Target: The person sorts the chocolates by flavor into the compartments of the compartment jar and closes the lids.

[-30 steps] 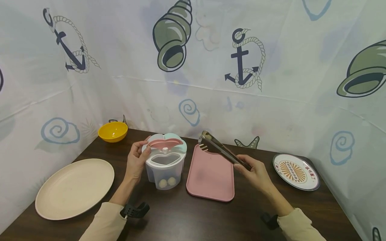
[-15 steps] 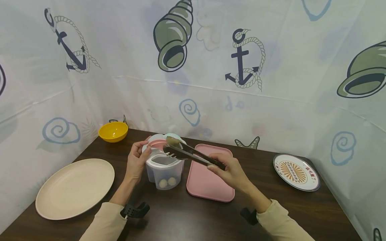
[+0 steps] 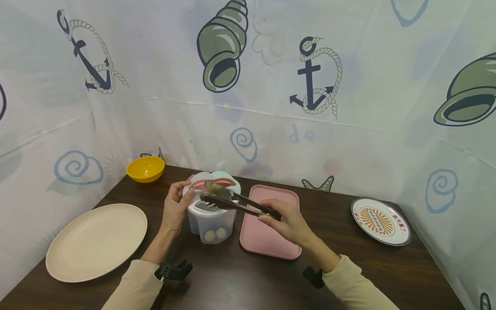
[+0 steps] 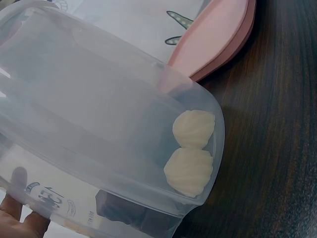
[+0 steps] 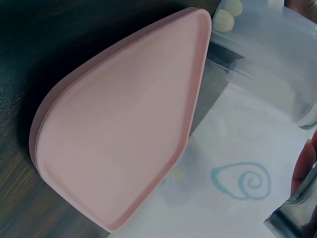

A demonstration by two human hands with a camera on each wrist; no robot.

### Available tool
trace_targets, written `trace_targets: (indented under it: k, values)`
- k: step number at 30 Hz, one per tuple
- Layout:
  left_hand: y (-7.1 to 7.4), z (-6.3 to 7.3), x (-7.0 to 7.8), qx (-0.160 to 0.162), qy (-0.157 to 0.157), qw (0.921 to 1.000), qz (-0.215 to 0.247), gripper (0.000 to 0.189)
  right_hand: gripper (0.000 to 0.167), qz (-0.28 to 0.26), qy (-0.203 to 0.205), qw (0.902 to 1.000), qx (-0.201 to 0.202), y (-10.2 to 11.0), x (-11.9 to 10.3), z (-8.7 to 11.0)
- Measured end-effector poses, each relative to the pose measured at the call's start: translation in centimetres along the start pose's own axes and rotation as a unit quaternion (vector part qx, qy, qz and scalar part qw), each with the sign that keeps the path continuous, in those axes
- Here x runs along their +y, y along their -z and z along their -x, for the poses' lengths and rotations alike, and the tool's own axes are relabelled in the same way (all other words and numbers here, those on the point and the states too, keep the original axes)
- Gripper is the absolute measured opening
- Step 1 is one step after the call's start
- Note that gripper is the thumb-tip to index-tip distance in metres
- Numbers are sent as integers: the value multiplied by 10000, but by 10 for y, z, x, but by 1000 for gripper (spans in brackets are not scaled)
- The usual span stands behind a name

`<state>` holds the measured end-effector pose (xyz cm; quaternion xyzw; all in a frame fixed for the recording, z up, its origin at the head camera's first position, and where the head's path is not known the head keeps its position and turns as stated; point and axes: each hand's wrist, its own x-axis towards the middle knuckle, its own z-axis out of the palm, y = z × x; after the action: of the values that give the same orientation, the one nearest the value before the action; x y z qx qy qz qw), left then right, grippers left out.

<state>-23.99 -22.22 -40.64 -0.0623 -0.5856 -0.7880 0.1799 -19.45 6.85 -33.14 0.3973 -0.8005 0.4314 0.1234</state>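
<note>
A clear plastic food container (image 3: 212,224) with a pink and pale blue lid stands on the table, its pink flap raised above the opening. Two small pleated white buns (image 4: 193,171) lie at the bottom of it. My left hand (image 3: 177,206) holds the container's upper left side, thumb at the front. Metal tongs (image 3: 248,204) are gripped in my right hand (image 3: 288,221), and their parted heads hover over the opening, partly covering it and the flap. In the right wrist view, only a fingertip (image 5: 303,166) and a piece of the tongs show.
Beside the container lies a pink tray (image 3: 267,232), under my right hand. A large beige oval plate (image 3: 97,243) is at the left, and a yellow bowl (image 3: 145,169) stands behind it. At the far right sits a round patterned plate (image 3: 380,221). Printed cloth walls surround the table.
My right hand has moved left, bringing the tongs from above the pink tray to over the container's opening. My left hand and the container have stayed in place.
</note>
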Motion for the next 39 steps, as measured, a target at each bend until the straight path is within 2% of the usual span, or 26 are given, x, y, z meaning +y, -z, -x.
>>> trace_targets:
  k: [7, 15, 20, 23, 26, 28, 30, 32, 35, 39]
  values:
    - [0, 0, 2, 20, 106, 9999, -92, 22, 23, 72, 25, 10000, -4, -7, 28, 4]
    - [0, -1, 2, -13, 100, 9999, -106, 22, 26, -72, 40, 9999, 81, -6, 33, 7]
    - [0, -1, 1, -11, 49, 10000, -85, 24, 29, -295, -216, 9978, 554, 3, 38, 19]
    - [0, -2, 1, -1, 67, 9998, -176, 24, 31, -379, -688, 9920, 991, 13, 44, 31]
    - [0, -2, 1, 7, 86, 9997, -245, 24, 31, -459, -1566, 9768, 1385, 24, 53, 44]
    - [0, -2, 2, -1, 82, 9997, -226, 24, 34, -461, -2279, 9588, 1632, 32, 60, 53]
    - [0, -2, 2, -7, 76, 9998, -207, 25, 37, -339, -2998, 9363, 1795, 39, 69, 62]
    - [0, -2, 2, 5, 85, 9998, -199, 24, 39, -109, -3541, 9163, 1866, 47, 79, 72]
    - [0, -2, 2, 14, 108, 9997, -221, 25, 42, 225, -4150, 8921, 1773, 56, 88, 88]
    - [0, -2, 2, 7, 140, 9996, -265, 24, 43, 503, -4655, 8712, 1479, 64, 95, 107]
